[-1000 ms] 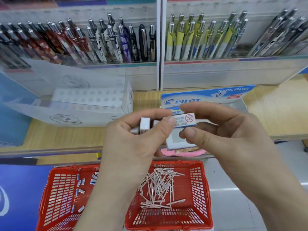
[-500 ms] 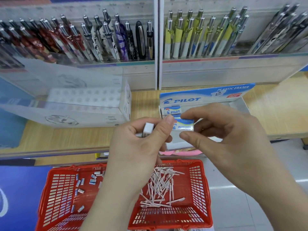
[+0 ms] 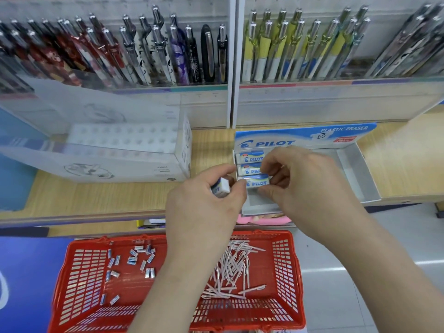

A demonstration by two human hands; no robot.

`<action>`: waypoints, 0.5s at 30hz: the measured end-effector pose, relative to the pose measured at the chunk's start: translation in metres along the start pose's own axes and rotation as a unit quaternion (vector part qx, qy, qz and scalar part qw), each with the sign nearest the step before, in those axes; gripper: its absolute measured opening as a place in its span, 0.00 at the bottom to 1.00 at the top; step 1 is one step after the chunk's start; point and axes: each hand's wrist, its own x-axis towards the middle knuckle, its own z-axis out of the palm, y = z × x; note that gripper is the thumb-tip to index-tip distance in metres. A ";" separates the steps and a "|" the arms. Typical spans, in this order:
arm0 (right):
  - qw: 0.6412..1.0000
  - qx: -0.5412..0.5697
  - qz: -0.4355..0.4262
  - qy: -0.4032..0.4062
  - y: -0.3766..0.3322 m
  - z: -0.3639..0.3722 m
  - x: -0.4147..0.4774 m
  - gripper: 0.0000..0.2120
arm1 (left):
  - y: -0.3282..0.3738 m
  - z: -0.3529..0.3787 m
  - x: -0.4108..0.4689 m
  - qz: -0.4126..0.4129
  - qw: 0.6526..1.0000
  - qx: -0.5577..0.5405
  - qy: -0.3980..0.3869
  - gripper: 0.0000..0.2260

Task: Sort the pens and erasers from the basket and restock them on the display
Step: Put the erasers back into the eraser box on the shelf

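My right hand (image 3: 310, 186) pinches a white and blue Pilot eraser (image 3: 256, 181) and holds it flat in the left column of the Pilot eraser display box (image 3: 355, 169), just below two erasers (image 3: 251, 157) lying there. My left hand (image 3: 204, 203) grips another eraser (image 3: 219, 187) between thumb and fingers, close beside the box's left edge. Below, the red basket (image 3: 79, 280) holds several loose erasers (image 3: 134, 260) on its left side and a pile of pink pens (image 3: 233, 270) on its right.
An open white pen tray box (image 3: 115, 150) sits on the wooden shelf (image 3: 96, 195) to the left. Rows of pens (image 3: 168, 51) stand in racks behind the shelf. Grey floor lies to the right of the basket.
My right hand carried the eraser forward and down from mid-air into the display box, turning it label up. My left hand followed toward the box with its eraser.
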 end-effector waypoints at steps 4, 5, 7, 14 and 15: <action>0.998 0.040 0.042 0.008 -0.001 0.005 0.002 0.17 | 0.000 0.002 0.002 0.005 1.000 0.005 0.013 0.06; 0.998 0.045 0.049 0.006 -0.001 0.005 0.002 0.17 | 0.000 0.002 0.002 0.004 1.000 0.001 0.015 0.06; 0.997 0.044 0.061 -0.001 -0.001 0.005 0.003 0.18 | -0.001 0.003 0.003 0.000 1.000 -0.009 0.016 0.06; 0.998 0.018 0.066 0.012 -0.001 0.010 -0.001 0.14 | -0.001 0.004 0.001 -0.002 1.000 -0.028 0.015 0.06; 0.998 0.015 0.065 0.021 -0.001 0.012 -0.002 0.13 | -0.002 0.004 0.001 -0.003 0.999 -0.032 0.015 0.06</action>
